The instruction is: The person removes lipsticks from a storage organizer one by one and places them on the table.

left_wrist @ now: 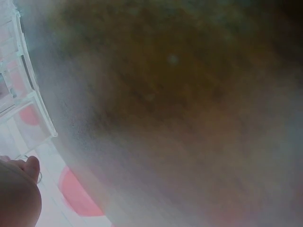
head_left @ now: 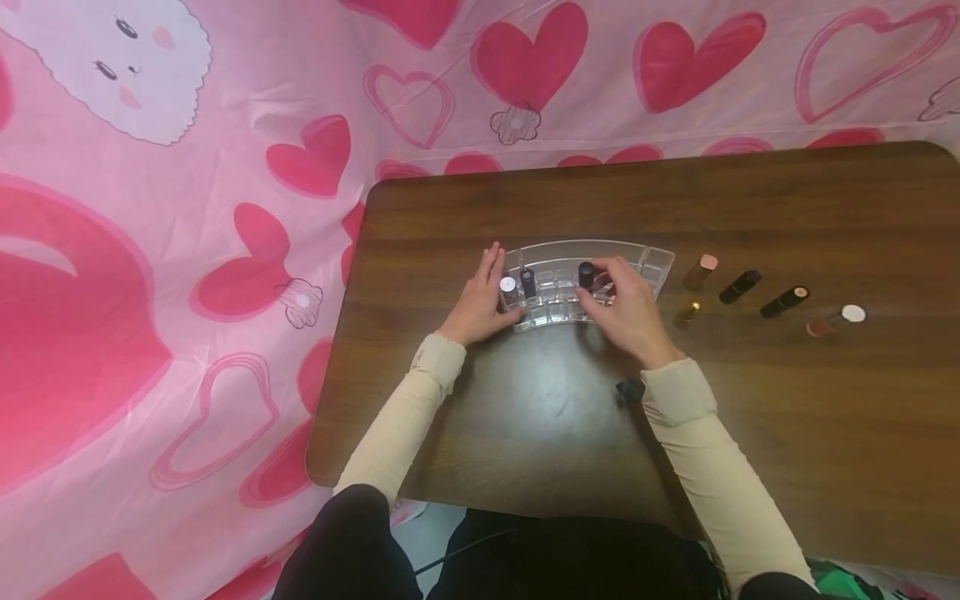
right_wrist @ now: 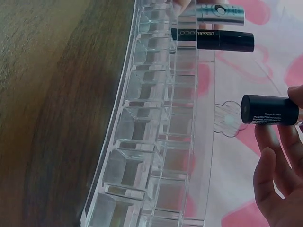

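Pink heart-print cloth, brown wooden table, green item

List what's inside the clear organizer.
The clear organizer holds a silver tube and a black tube near its left end. The right hand covers part of its right side in the head view, hiding whatever may be there.

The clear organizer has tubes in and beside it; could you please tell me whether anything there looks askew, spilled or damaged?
Nothing stands out. The silver tube and black tube in the clear organizer stand upright, the five tubes to its right appear upright too, and no spill or breakage is visible.
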Demonstrator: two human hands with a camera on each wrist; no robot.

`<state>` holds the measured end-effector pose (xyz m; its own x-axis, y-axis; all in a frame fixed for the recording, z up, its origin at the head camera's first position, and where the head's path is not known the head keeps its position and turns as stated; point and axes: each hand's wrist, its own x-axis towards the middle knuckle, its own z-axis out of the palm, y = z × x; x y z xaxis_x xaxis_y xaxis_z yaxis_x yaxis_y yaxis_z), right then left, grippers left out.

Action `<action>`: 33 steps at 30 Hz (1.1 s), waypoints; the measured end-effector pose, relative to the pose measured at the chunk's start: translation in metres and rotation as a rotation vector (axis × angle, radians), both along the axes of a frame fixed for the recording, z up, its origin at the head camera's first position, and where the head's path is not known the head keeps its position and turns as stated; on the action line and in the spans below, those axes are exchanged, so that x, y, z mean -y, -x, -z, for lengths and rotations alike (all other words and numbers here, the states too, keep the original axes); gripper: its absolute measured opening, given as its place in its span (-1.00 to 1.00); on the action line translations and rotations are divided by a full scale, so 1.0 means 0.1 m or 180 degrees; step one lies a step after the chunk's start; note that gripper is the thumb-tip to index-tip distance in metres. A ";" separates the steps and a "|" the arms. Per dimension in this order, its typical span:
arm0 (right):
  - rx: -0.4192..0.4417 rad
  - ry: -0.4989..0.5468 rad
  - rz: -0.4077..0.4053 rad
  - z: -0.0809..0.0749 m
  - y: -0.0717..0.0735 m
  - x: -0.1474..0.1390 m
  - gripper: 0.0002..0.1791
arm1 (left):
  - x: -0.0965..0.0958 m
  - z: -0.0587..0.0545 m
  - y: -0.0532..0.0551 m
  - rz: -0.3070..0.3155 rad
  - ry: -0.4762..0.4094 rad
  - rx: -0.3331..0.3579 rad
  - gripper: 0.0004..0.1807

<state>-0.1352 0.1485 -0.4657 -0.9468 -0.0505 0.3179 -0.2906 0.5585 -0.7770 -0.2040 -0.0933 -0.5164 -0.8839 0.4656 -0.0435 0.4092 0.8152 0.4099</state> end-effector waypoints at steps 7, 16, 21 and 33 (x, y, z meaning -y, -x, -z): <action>-0.0071 -0.0018 0.0034 -0.01 -0.02 -0.04 -0.62 | 0.00 0.02 0.00 0.0014 0.0011 0.0001 0.16; -0.0145 -0.0035 0.0090 -0.05 -0.07 -0.09 -0.62 | 0.00 0.02 0.00 0.0013 -0.0026 -0.0026 0.15; -0.0097 -0.0045 0.0142 -0.06 -0.10 -0.13 -0.61 | 0.00 0.03 0.01 0.0007 -0.0006 -0.0034 0.16; -0.0179 -0.0019 0.0307 -0.10 -0.15 -0.25 -0.60 | 0.01 0.01 0.00 0.0012 -0.0021 0.0052 0.15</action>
